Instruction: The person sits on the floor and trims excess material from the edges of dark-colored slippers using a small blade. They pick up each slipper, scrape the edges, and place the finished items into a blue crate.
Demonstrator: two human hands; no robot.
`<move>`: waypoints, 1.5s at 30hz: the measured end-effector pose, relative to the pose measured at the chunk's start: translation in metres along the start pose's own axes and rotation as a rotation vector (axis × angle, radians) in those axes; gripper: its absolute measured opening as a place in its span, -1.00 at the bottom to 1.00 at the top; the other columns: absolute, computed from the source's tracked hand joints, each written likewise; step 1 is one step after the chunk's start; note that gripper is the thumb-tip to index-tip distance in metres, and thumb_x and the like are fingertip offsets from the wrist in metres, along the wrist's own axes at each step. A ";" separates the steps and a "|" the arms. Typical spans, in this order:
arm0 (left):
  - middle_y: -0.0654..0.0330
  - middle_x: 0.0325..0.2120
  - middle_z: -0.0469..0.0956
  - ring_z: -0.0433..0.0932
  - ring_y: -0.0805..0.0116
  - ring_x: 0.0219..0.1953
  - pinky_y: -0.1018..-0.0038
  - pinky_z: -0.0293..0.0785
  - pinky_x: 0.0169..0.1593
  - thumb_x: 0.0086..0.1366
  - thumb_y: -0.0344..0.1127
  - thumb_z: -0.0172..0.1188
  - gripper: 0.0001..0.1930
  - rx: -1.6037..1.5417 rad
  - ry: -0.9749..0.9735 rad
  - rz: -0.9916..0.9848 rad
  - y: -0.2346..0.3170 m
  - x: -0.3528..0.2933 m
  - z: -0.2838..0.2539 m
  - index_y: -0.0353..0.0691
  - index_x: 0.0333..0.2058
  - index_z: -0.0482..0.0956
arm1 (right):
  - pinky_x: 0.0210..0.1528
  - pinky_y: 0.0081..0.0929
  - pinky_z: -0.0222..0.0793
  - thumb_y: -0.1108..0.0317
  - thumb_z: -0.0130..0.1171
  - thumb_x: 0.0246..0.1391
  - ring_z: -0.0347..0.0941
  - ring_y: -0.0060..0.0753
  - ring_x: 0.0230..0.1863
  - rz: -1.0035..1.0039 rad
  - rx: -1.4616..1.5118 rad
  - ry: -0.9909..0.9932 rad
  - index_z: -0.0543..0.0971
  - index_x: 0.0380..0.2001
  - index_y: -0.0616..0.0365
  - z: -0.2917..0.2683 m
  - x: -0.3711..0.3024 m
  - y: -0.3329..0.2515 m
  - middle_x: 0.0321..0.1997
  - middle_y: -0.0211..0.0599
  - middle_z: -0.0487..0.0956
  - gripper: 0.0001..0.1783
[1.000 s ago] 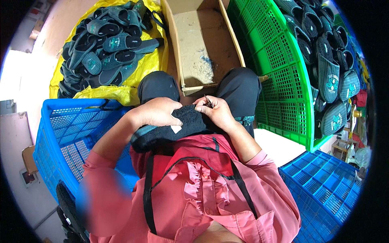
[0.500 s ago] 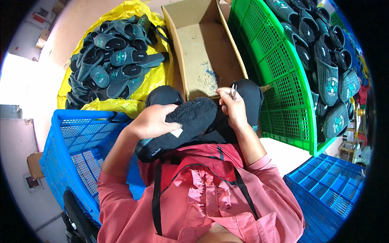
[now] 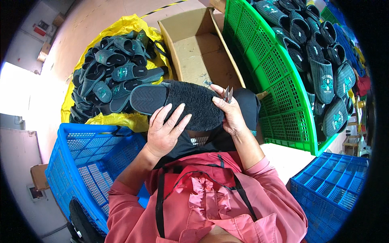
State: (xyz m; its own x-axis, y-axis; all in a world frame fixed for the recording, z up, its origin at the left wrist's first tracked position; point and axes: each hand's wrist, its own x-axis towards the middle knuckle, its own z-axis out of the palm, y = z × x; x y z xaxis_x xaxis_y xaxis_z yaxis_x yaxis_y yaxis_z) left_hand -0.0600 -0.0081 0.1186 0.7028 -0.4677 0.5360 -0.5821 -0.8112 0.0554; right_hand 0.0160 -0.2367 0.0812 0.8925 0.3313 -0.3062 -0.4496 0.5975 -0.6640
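A dark slipper with a black fleece surface lies across my lap, lifted level between both hands. Its smooth grey heel end points left, toward the slipper pile. My left hand grips the near edge at the middle, fingers spread over the top and thumb hidden beneath. At the slipper's right end, my right hand pinches the rim between thumb and fingers. That same hand also keeps small metal thread snips, blades pointing up and away from the slipper.
Slippers fill a yellow sack at far left. Ahead stands an open cardboard box with scraps inside. A green crate tilts at the right beside more slippers. Blue crates flank me, left and right.
The slipper has turned over and swung level, its heel end now left. My left hand has shifted to its near edge; my right hand, earlier apart from it, now grips its right end.
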 end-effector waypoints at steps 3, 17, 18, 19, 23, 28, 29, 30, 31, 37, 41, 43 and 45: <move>0.03 0.10 0.50 0.41 -0.03 0.16 0.15 0.31 0.23 0.01 -0.55 0.21 -0.57 -0.163 0.034 -0.105 0.000 -0.007 0.007 -0.17 -0.07 0.63 | -0.04 -0.54 0.48 0.53 0.33 0.05 0.55 -0.51 -0.13 -0.181 -0.104 -0.029 0.35 0.25 0.20 0.000 -0.001 0.006 -0.11 -0.32 0.62 -0.33; 0.02 0.09 0.47 0.41 -0.01 0.17 0.17 0.30 0.25 0.00 -0.32 0.38 -0.46 -0.240 -0.312 -0.258 -0.003 0.019 -0.013 -0.16 0.04 0.56 | 0.13 -0.52 0.42 0.59 0.27 0.08 0.49 -0.47 0.07 0.082 -0.156 -0.322 0.33 0.25 0.20 -0.017 0.001 0.052 0.05 -0.22 0.59 -0.35; 0.04 0.07 0.49 0.45 0.02 0.14 0.23 0.35 0.22 0.03 -0.32 0.37 -0.47 -0.352 -0.401 -0.290 -0.010 0.014 -0.010 -0.15 0.04 0.55 | 0.13 -0.52 0.42 0.59 0.27 0.08 0.49 -0.48 0.07 0.081 -0.174 -0.341 0.33 0.25 0.20 -0.016 0.000 0.054 0.06 -0.22 0.58 -0.35; 0.06 0.05 0.52 0.48 0.05 0.10 0.28 0.40 0.18 0.05 -0.32 0.36 -0.48 -0.467 -0.488 -0.322 -0.015 0.009 -0.006 -0.15 0.05 0.55 | 0.14 -0.53 0.41 0.59 0.27 0.08 0.48 -0.48 0.08 0.079 -0.191 -0.358 0.33 0.25 0.19 -0.016 -0.002 0.056 0.07 -0.22 0.58 -0.35; 0.09 -0.11 0.56 0.55 0.09 -0.03 0.30 0.47 0.07 0.06 -0.33 0.36 -0.56 -0.543 -0.616 -0.307 -0.024 0.020 -0.003 -0.15 -0.02 0.59 | 0.12 -0.54 0.40 0.54 0.29 0.08 0.47 -0.50 0.07 0.094 -0.209 -0.342 0.31 0.26 0.19 -0.021 -0.002 0.063 0.05 -0.27 0.57 -0.33; 0.09 -0.24 0.55 0.54 0.07 -0.12 0.31 0.48 -0.03 0.03 -0.35 0.36 -0.63 -0.674 -0.624 -0.328 -0.029 0.032 0.008 -0.13 -0.12 0.61 | 0.11 -0.55 0.39 0.51 0.30 0.09 0.45 -0.56 0.04 0.045 -0.157 -0.344 0.31 0.25 0.17 -0.024 -0.004 0.067 0.00 -0.34 0.56 -0.34; 0.09 -0.25 0.55 0.53 0.08 -0.12 0.31 0.47 -0.02 0.03 -0.35 0.36 -0.63 -0.688 -0.629 -0.332 -0.029 0.033 0.012 -0.14 -0.13 0.61 | 0.11 -0.56 0.38 0.51 0.30 0.09 0.44 -0.57 0.03 0.042 -0.159 -0.341 0.31 0.25 0.17 -0.026 -0.003 0.069 -0.01 -0.35 0.55 -0.35; 0.10 -0.26 0.55 0.53 0.08 -0.12 0.30 0.47 -0.02 0.03 -0.35 0.36 -0.64 -0.702 -0.634 -0.336 -0.030 0.032 0.017 -0.14 -0.13 0.61 | 0.10 -0.56 0.38 0.51 0.30 0.10 0.44 -0.58 0.01 0.037 -0.174 -0.331 0.32 0.24 0.16 -0.027 -0.002 0.070 -0.03 -0.37 0.55 -0.36; 0.10 -0.26 0.55 0.53 0.09 -0.12 0.30 0.46 -0.02 0.03 -0.35 0.36 -0.64 -0.717 -0.638 -0.340 -0.031 0.031 0.021 -0.14 -0.13 0.61 | 0.09 -0.57 0.38 0.51 0.30 0.10 0.44 -0.59 0.00 0.031 -0.188 -0.320 0.32 0.23 0.16 -0.028 -0.001 0.072 -0.05 -0.39 0.55 -0.37; 0.12 -0.29 0.54 0.52 0.13 -0.14 0.33 0.45 -0.04 0.02 -0.36 0.38 -0.68 -0.766 -0.693 -0.390 -0.034 0.031 0.029 -0.16 -0.19 0.61 | 0.08 -0.59 0.37 0.52 0.30 0.09 0.44 -0.60 -0.05 0.055 -0.185 -0.282 0.34 0.21 0.15 -0.027 -0.002 0.072 -0.09 -0.44 0.54 -0.38; 0.14 -0.32 0.53 0.52 0.17 -0.17 0.36 0.44 -0.06 0.03 -0.37 0.38 -0.74 -0.761 -0.627 -0.368 -0.032 0.027 0.037 -0.17 -0.25 0.62 | 0.08 -0.58 0.39 0.53 0.30 0.09 0.44 -0.60 -0.04 0.052 -0.184 -0.285 0.34 0.22 0.15 -0.030 0.000 0.075 -0.09 -0.44 0.55 -0.38; 0.15 -0.36 0.53 0.52 0.19 -0.19 0.36 0.44 -0.09 0.06 -0.36 0.36 -0.80 -0.743 -0.601 -0.377 -0.029 0.025 0.040 -0.18 -0.29 0.63 | 0.08 -0.58 0.39 0.53 0.29 0.09 0.45 -0.59 -0.04 0.058 -0.181 -0.275 0.35 0.21 0.14 -0.030 -0.001 0.076 -0.09 -0.44 0.55 -0.39; 0.14 -0.42 0.52 0.53 0.19 -0.25 0.36 0.45 -0.15 0.10 -0.36 0.33 -0.86 -0.710 -0.600 -0.424 -0.026 0.022 0.044 -0.21 -0.34 0.63 | 0.08 -0.57 0.40 0.54 0.29 0.10 0.45 -0.59 -0.04 0.071 -0.170 -0.275 0.35 0.21 0.15 -0.030 -0.002 0.078 -0.09 -0.44 0.55 -0.40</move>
State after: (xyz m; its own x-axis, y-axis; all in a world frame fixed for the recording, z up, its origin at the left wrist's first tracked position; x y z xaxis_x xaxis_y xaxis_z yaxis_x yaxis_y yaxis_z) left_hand -0.0117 -0.0131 0.0918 0.8828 -0.4474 -0.1436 -0.2085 -0.6468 0.7336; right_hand -0.0198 -0.2121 0.0097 0.8054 0.5661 -0.1755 -0.4769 0.4431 -0.7591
